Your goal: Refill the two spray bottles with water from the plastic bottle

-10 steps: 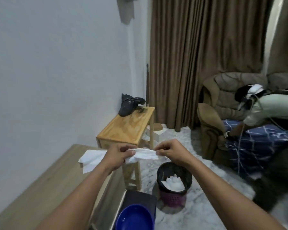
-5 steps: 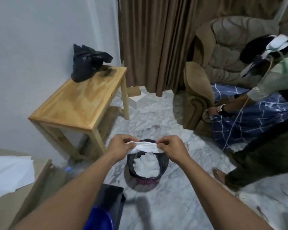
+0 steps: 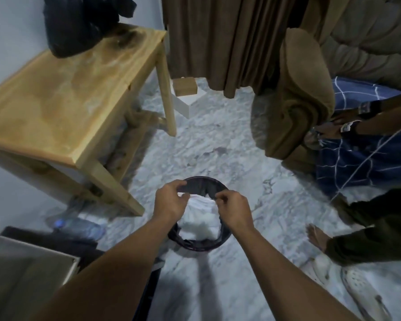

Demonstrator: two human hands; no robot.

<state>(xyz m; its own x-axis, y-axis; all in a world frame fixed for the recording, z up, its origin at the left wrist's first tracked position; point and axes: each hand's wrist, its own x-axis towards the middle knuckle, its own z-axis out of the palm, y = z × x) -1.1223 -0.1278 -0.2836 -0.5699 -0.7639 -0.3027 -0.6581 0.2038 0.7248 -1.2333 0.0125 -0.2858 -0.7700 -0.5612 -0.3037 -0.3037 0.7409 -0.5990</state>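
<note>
Two bare hands hover over a round wastebasket lined with a black plastic bag (image 3: 204, 181). It stands on the grey marbled floor (image 3: 218, 140) and holds crumpled white tissue paper (image 3: 199, 224). The left hand (image 3: 169, 201) has its fingers curled, with its thumb near a scrap of white. The right hand (image 3: 234, 210) has its fingertips drawn together. Whether either hand pinches the tissue cannot be told. A clear plastic bottle with a blue cap (image 3: 86, 229), blurred, lies on the floor just beside the near leg of a light wooden table (image 3: 56, 93). A crumpled black bag (image 3: 79, 26) sits at the table's far corner. Another person's bare foot (image 3: 317, 235) rests on the floor at the right.
</note>
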